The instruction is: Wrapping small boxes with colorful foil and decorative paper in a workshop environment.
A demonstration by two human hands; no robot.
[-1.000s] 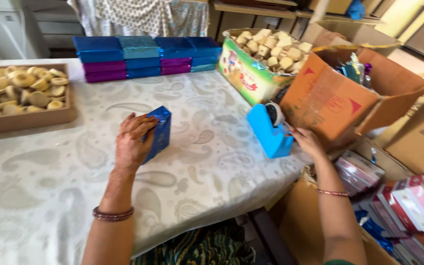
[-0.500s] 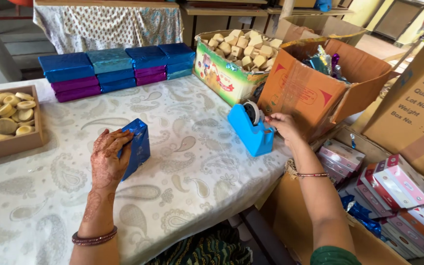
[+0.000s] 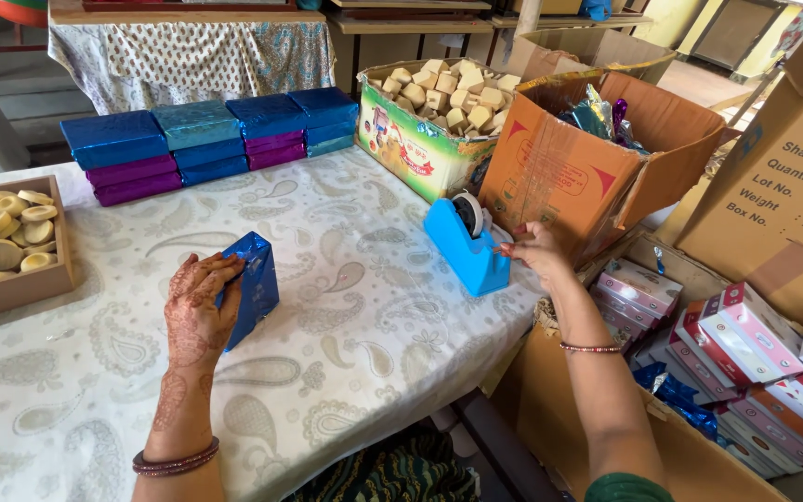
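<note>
The left hand (image 3: 195, 311), patterned with henna, lies flat-fingered against a blue foil-wrapped box (image 3: 251, 286), steadying it on its edge on the table; the fingers curl lightly over the near face rather than pinching. The box is small, rectangular and shiny, its wrap creased and glinting. The right hand (image 3: 536, 251) is out to the side with thumb and fingertips pinched together at the cutting end of a blue tape dispenser (image 3: 467, 246); whether a strip of tape is between them is too fine to tell. The dispenser is smooth moulded plastic with a roll set in its top.

Both stand on a white tablecloth (image 3: 346, 335) printed with pale grey paisley. Beyond the left hand lie stacks of foil-wrapped boxes (image 3: 206, 139) in blue, teal and purple. To the left of that hand is a wooden tray (image 3: 13, 290) of round pale pieces. Beyond the right hand stand a printed carton (image 3: 420, 149) heaped with pale cubes and an open brown cardboard box (image 3: 587, 158) holding shiny foil. Below the right arm, flat pink and white cartons (image 3: 745, 344) lie piled in a box.
</note>
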